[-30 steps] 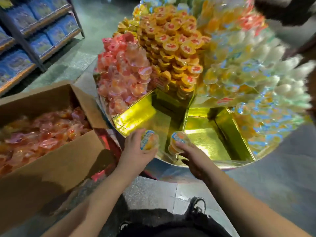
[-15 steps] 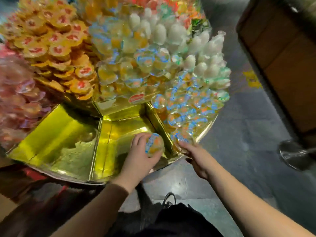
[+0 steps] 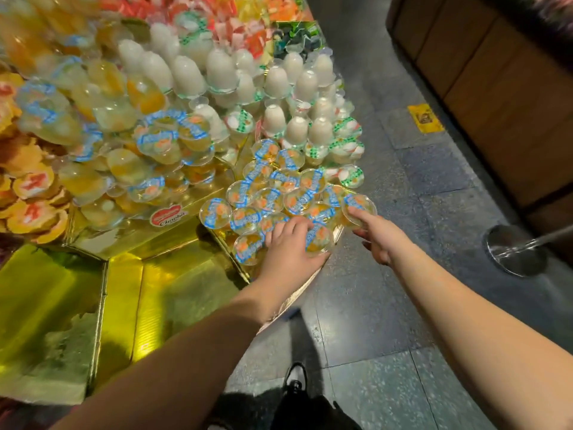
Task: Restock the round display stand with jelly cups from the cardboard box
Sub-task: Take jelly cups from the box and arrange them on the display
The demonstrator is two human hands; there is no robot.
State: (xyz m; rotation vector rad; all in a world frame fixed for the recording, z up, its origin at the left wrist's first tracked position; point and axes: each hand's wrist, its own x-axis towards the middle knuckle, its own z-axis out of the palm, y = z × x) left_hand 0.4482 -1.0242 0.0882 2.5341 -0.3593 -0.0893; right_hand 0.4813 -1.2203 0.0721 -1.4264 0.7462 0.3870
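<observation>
The round display stand (image 3: 124, 305) has gold foil compartments radiating from its middle. One compartment at its right edge holds several blue-lidded jelly cups (image 3: 269, 200). My left hand (image 3: 288, 252) grips a blue-lidded jelly cup (image 3: 319, 240) at the near edge of that pile, low among the other cups. My right hand (image 3: 376, 237) holds another jelly cup (image 3: 359, 209) at the pile's right rim, index finger on its lid. The cardboard box is out of view.
Two gold compartments (image 3: 173, 283) near me hold nothing. White jelly cups (image 3: 279, 119) and orange-lidded cups (image 3: 31, 187) fill neighbouring sections. A metal stanchion base (image 3: 514, 252) stands on the floor at right, before a wooden counter (image 3: 496, 88). My shoe (image 3: 294, 380) is below.
My view has swung right, away from the cardboard box. Both hands carried their cups from the bare gold compartments over to the blue-lidded pile at the stand's right edge.
</observation>
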